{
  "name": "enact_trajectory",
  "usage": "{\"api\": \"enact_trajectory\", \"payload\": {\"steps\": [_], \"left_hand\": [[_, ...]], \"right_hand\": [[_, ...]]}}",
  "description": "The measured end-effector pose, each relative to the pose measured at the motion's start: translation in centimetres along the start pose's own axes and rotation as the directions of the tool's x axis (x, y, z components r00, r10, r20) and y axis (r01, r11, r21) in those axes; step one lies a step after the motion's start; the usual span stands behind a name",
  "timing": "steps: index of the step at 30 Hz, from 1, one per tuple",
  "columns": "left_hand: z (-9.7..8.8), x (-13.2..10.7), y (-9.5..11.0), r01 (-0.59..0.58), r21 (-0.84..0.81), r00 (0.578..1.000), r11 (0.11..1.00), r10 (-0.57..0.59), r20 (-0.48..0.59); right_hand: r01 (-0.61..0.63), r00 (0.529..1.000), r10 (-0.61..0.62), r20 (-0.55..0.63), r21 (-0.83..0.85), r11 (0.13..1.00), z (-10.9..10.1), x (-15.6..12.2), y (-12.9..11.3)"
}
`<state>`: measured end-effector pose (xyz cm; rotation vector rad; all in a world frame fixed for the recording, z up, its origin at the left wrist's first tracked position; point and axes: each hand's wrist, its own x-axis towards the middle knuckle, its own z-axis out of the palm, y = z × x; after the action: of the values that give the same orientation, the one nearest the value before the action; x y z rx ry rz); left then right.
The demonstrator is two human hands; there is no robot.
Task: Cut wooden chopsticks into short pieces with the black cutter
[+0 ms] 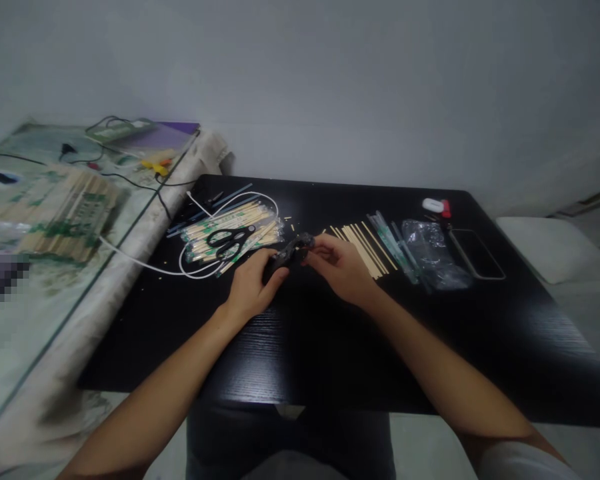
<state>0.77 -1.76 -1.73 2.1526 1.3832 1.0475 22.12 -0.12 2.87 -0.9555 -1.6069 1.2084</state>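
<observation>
My left hand (254, 283) is wrapped round a dark hand tool (293, 250), whose exact kind I cannot make out. At the tool's right end, the fingers of my right hand (343, 267) are pinched together; what they grip, if anything, is too small and dark to name. Black-handled scissors (230, 240) lie to the left on wrapped chopsticks (200, 243). Just beyond my right hand, bare wooden sticks (365, 247) lie in a loose row.
Clear plastic wrappers (437, 257), a phone (477, 255) and a white case (433, 205) lie on the right of the black table (320, 360). A white cable (140, 263) crosses its left side. Bundled chopsticks (73, 213) lie on the neighbouring surface. A white stool (537, 243) stands at right.
</observation>
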Motion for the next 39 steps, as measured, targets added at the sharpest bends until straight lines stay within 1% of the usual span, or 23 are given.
{"api": "enact_trajectory", "payload": {"steps": [4, 10, 24, 32, 39], "left_hand": [[0.0, 0.0, -0.2, -0.031, -0.010, 1.000, 0.999, 0.031, 0.004], [0.2, 0.1, -0.2, -0.031, -0.014, 0.999, 0.999, 0.031, 0.019], [0.0, 0.2, 0.4, 0.018, -0.031, 0.998, 0.999, -0.016, 0.056], [0.1, 0.2, 0.3, 0.018, -0.019, 0.998, 1.000, -0.016, 0.061], [0.2, 0.2, 0.3, 0.028, -0.025, 0.997, 0.999, -0.026, 0.071]], "right_hand": [[0.005, 1.000, -0.005, 0.005, 0.005, 1.000, 0.0, 0.1, 0.1], [-0.018, 1.000, 0.017, 0.022, 0.034, 0.999, -0.1, 0.2, 0.2], [-0.026, 1.000, 0.026, -0.004, 0.064, 0.998, 0.0, 0.3, 0.6], [-0.027, 0.999, 0.029, -0.035, 0.050, 0.998, -0.1, 0.4, 1.1], [-0.044, 0.999, 0.045, -0.029, 0.049, 0.998, -0.1, 0.5, 1.2]]}}
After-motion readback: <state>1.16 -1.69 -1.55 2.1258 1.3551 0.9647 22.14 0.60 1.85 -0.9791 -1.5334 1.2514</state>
